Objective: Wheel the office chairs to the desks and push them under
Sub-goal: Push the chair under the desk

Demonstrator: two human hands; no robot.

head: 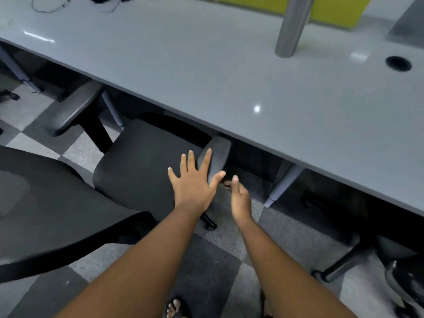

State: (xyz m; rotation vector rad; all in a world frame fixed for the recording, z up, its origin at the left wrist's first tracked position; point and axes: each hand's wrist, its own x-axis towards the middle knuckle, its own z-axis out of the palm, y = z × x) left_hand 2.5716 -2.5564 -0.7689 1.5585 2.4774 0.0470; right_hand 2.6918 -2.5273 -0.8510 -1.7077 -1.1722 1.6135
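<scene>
Under the desk (252, 72), chair (142, 161) half-tucked.

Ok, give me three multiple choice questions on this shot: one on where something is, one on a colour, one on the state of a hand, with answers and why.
1. Where is the front of the black office chair?
A. tucked under the grey desk
B. on top of the desk
C. lying tipped on the floor

2. What colour is the panel behind the desk?
A. red
B. yellow-green
C. white

3. How is the left hand?
A. clenched in a fist
B. gripping a cable
C. fingers spread straight, over the seat and the right armrest

Answers: 1 A, the seat's front edge disappears below the desk edge. 2 B, the strip at the top is yellow-green. 3 C, all its fingers are splayed.
</scene>
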